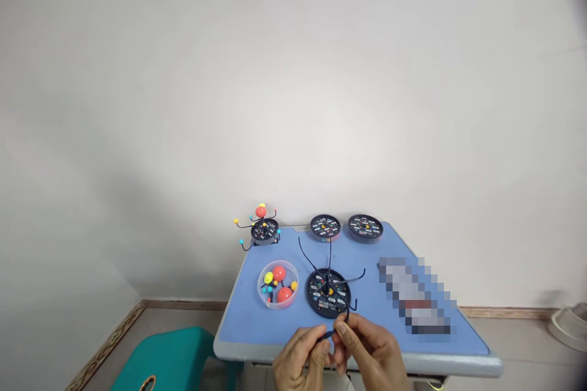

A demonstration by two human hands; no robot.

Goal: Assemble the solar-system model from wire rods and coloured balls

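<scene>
At the table's front edge, my left hand [300, 359] and my right hand [373, 351] are close together, both with fingers pinched. Between them runs a thin black rod [326, 335]; one end is in the left fingertips, and the right fingers close round its other part. Just beyond my hands lies a round black base [316, 302] with printed labels. Several thin curved black arms [352, 280] spread from its central post. The fingers partly hide the held rod.
Left of the base, a clear round tub [261, 300] holds red half-balls, a yellow piece and small coloured balls. A planet model [265, 230] stands at the back left. Two black discs [325, 226] [365, 226] sit along the back. A blurred oblong object [413, 296] lies right; a teal stool [169, 354] stands left.
</scene>
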